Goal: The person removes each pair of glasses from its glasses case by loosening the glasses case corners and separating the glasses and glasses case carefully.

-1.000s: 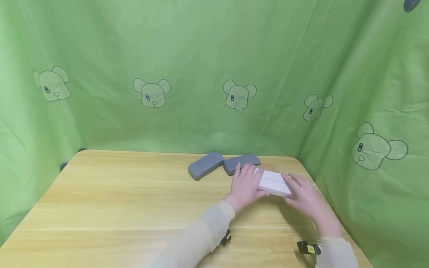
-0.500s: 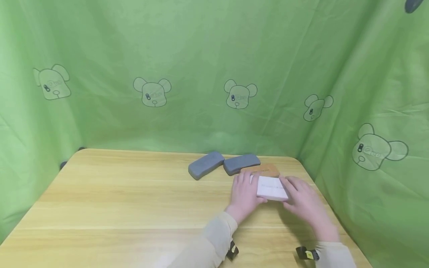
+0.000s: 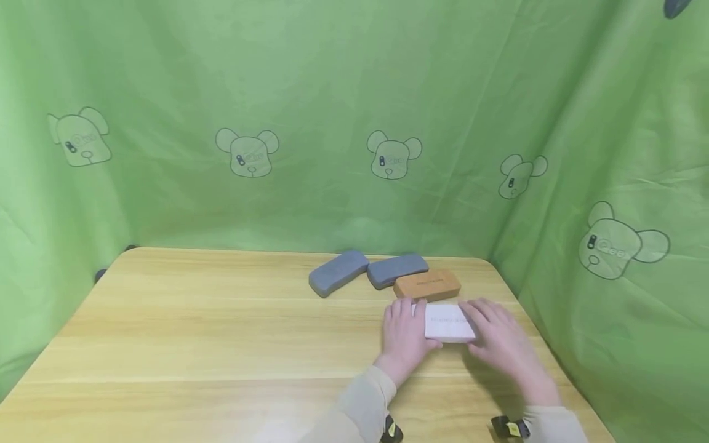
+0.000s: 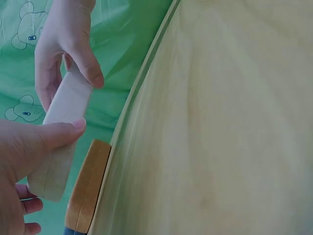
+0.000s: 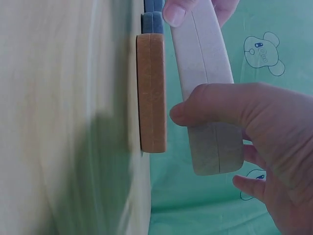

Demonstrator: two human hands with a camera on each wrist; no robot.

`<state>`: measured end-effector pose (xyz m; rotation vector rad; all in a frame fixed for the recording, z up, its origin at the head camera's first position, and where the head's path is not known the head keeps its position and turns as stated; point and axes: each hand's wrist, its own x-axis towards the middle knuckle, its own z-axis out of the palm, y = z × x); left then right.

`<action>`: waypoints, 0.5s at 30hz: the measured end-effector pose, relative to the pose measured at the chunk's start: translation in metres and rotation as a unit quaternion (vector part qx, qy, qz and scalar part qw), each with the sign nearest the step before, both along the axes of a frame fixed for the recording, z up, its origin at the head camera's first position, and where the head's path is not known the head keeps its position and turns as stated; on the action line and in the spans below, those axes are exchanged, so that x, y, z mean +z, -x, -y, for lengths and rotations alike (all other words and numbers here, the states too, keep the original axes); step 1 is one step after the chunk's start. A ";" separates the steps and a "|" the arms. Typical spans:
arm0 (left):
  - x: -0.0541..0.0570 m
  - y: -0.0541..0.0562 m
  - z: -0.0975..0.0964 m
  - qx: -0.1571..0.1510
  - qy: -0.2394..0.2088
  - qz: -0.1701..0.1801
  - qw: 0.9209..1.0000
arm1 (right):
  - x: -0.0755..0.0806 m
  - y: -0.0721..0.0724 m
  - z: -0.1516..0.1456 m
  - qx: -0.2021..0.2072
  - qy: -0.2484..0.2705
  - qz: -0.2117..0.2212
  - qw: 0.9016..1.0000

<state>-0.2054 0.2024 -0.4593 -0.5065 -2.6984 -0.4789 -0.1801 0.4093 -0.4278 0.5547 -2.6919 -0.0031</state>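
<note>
Table [image 3: 210,320]: wood-grain top, far corners rounded. Lying flat near the far edge: left grey case [image 3: 339,273], set at a slant; right grey case [image 3: 397,269], just beside it; orange case [image 3: 428,287], nearer the person, bearing illegible dark lettering.

The held case [image 3: 450,323] sits between my left hand [image 3: 404,335] at its left end and my right hand [image 3: 504,338] at its right end, above the right part of the table [image 3: 194,332]. Behind it, on the table, I note a first case [image 3: 428,285]; a second case [image 3: 397,269] lies behind and left of that one, a third case [image 3: 339,272] farther left, its right end just beside the second. Curtain [image 3: 321,74] behind the table and along both sides.
</note>
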 end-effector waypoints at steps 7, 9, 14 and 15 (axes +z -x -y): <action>-0.002 -0.004 -0.001 0.001 -0.001 0.034 0.999 | -0.003 -0.002 0.000 -0.017 0.014 0.052 0.998; -0.002 -0.005 -0.001 0.001 0.005 0.041 0.999 | -0.003 -0.002 0.000 -0.018 0.018 0.057 0.998; -0.003 -0.008 -0.001 -0.007 0.014 0.058 0.998 | -0.008 -0.001 -0.001 -0.019 0.016 0.059 0.998; -0.003 -0.009 -0.001 -0.009 0.015 0.063 0.998 | -0.009 -0.002 -0.002 -0.020 0.015 0.061 0.998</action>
